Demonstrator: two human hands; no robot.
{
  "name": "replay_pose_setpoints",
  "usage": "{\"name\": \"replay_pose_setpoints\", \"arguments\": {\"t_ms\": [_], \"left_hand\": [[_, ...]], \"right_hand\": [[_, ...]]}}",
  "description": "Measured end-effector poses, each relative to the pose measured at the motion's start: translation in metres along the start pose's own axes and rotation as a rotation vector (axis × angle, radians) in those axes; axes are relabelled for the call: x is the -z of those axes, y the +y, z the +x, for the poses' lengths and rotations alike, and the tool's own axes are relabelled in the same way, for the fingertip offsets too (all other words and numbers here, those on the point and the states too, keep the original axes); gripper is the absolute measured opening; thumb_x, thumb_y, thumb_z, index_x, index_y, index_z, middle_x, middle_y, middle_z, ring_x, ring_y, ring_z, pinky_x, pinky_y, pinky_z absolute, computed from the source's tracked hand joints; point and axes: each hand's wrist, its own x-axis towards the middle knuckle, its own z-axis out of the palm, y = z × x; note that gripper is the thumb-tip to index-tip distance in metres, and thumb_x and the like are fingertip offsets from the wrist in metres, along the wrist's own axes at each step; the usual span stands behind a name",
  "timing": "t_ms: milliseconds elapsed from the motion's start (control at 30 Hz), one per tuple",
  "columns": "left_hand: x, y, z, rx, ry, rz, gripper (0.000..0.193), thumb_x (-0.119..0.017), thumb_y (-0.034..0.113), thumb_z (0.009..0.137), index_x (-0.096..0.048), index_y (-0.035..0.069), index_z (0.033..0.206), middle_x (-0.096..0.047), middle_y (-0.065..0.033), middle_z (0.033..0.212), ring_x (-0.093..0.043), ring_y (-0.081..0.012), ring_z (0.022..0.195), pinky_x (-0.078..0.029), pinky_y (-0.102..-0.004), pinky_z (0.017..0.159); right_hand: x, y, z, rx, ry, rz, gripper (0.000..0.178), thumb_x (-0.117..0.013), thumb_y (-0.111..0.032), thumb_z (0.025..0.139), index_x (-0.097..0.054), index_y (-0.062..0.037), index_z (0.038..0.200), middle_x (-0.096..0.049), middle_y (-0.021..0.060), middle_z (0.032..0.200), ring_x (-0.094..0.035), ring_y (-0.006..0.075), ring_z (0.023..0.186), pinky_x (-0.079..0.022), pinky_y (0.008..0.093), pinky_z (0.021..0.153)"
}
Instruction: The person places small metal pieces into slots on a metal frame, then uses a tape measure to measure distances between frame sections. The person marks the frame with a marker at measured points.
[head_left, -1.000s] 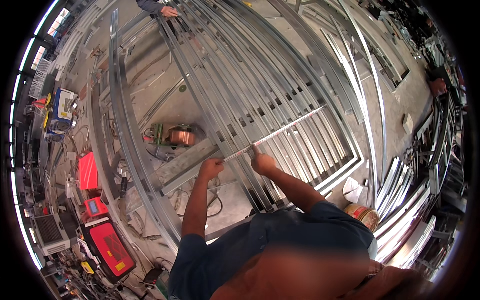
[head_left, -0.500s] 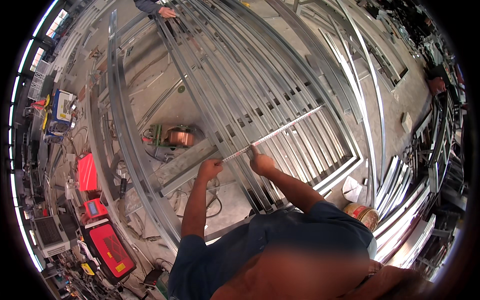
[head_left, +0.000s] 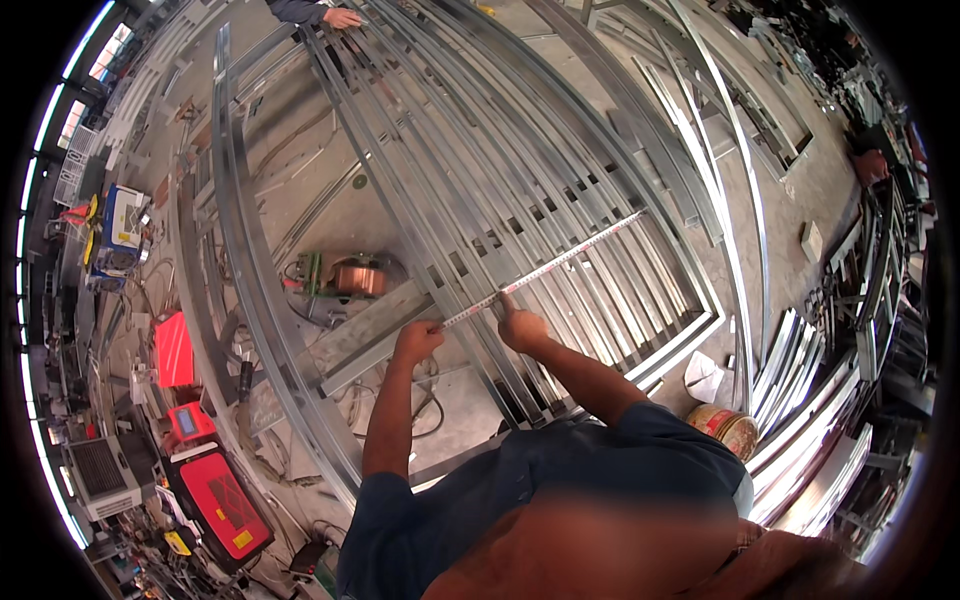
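Observation:
A white tape measure blade [head_left: 570, 256] is stretched slantwise across a row of long grey metal bars [head_left: 450, 190]. At the blade's near left end my left hand [head_left: 417, 342] is closed on it. My right hand [head_left: 523, 328] is beside the middle of the blade, with its index finger reaching up to the blade's edge. Its other fingers are curled, and whatever they hold, if anything, is hidden. Dark rectangular cut-outs [head_left: 538, 212] show in the bars just beyond the blade.
At the far end a co-worker's hand [head_left: 342, 18] rests by the bars. Left of them are a copper-coloured coil [head_left: 360, 279] on the floor, a red-topped machine [head_left: 222, 503] and a red panel [head_left: 174, 348]. A round tin [head_left: 728, 432] and stacked metal profiles [head_left: 790, 370] are at right.
Both of my hands and the tape blade stay almost where they were. The co-worker's hand at the far end has shifted slightly up and to the right.

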Motion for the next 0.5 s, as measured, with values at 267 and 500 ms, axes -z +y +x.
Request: {"name": "replay_pose_setpoints", "arguments": {"t_ms": [267,500], "left_hand": [[0.0018,0.0048,-0.0021,0.025,-0.008,-0.026,0.039,-0.067,0.027,0.071,-0.076,0.009,0.104,-0.071,-0.0167,0.084,-0.07,-0.0304,0.078,-0.054,-0.0383,0.073],[0.0007,0.0002,0.0003,0.015,-0.014,-0.004,0.038,-0.067,0.027,0.07,-0.076,0.008,0.102,-0.07,-0.0185,0.085,-0.069,-0.033,0.08,-0.053,-0.04,0.075]], "right_hand": [[-0.002,0.0007,0.0012,-0.005,0.004,-0.003,0.078,-0.049,-0.025,0.09,-0.015,-0.0165,0.16,-0.069,0.0269,0.103,-0.068,0.0441,0.093,-0.051,0.0554,0.086],[-0.0041,0.002,0.0003,0.021,0.044,0.005,0.076,-0.05,-0.025,0.089,-0.019,-0.0156,0.158,-0.07,0.0265,0.098,-0.069,0.0442,0.09,-0.051,0.0561,0.083]]}}
